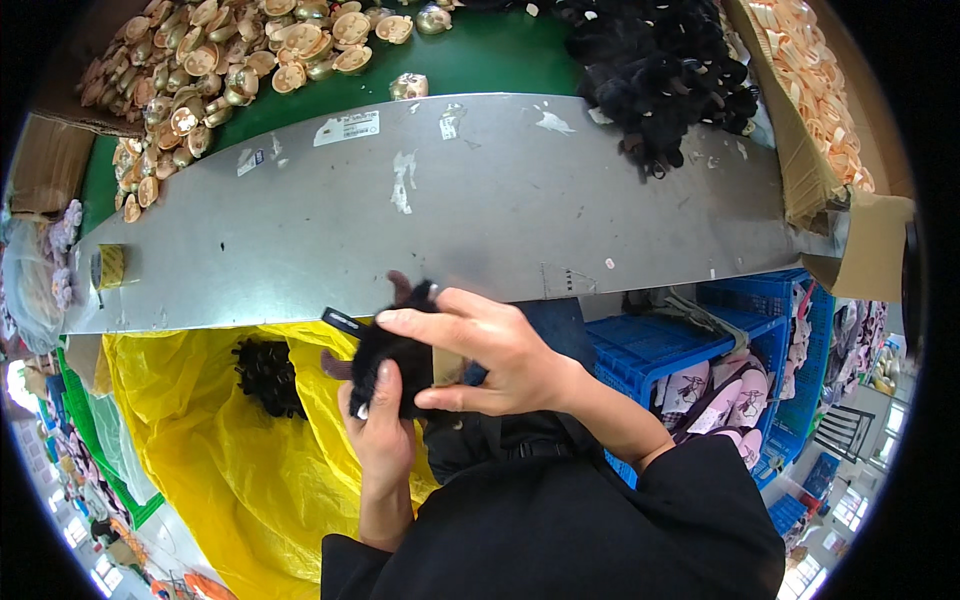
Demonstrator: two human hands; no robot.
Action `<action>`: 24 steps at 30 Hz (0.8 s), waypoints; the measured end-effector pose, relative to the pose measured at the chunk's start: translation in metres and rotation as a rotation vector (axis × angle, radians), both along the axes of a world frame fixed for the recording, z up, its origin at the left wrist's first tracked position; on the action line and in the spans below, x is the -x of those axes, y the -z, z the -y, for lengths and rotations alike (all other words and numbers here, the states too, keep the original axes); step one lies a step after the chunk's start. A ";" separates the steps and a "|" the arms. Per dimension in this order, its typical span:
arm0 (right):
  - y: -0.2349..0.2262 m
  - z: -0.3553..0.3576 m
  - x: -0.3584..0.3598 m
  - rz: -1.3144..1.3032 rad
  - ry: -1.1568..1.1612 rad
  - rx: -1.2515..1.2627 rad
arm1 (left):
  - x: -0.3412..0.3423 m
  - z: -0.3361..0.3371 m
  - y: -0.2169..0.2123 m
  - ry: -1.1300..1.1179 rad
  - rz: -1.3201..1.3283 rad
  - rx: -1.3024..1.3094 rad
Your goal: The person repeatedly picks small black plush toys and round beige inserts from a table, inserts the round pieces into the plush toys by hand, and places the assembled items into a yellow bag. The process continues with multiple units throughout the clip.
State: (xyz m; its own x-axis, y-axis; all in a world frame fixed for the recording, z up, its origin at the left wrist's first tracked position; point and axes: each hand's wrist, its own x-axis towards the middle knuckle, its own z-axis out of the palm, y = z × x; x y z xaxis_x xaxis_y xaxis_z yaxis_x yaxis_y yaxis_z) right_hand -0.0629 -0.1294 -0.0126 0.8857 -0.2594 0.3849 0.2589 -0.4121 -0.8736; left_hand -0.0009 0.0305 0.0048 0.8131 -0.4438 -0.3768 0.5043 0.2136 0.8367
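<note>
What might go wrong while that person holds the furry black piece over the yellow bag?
The black furry piece is held in the air between the left hand and the right hand; if the grip slips, it may drop into the yellow bag. The fingers also cover much of it, so flaws might go unseen.

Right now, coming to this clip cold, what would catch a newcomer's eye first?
Dead centre, the left hand and right hand grip a black furry piece with brownish ear-like bits, just below a long grey metal table. Under it at lower left gapes a bright yellow bag holding another black furry piece. Beyond the table lie a heap of tan plastic shells at upper left and a black furry pile at upper right.
</note>
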 end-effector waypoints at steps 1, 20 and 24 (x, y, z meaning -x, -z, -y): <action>0.002 0.003 0.000 0.034 0.009 -0.004 | 0.000 -0.003 0.000 0.061 -0.002 0.035; -0.006 0.000 0.006 -0.118 -0.024 -0.691 | 0.010 -0.017 0.016 0.210 -0.291 0.292; -0.006 -0.001 0.003 -0.157 -0.066 -0.698 | 0.011 -0.018 0.016 0.219 -0.398 0.395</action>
State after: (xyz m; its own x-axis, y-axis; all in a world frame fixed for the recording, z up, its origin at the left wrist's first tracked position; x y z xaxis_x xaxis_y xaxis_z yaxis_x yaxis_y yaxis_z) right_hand -0.0660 -0.1282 -0.0070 0.9394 -0.3426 0.0154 0.1137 0.2686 -0.9565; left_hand -0.0117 0.0488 -0.0115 0.5174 -0.7532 -0.4062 0.8298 0.3257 0.4532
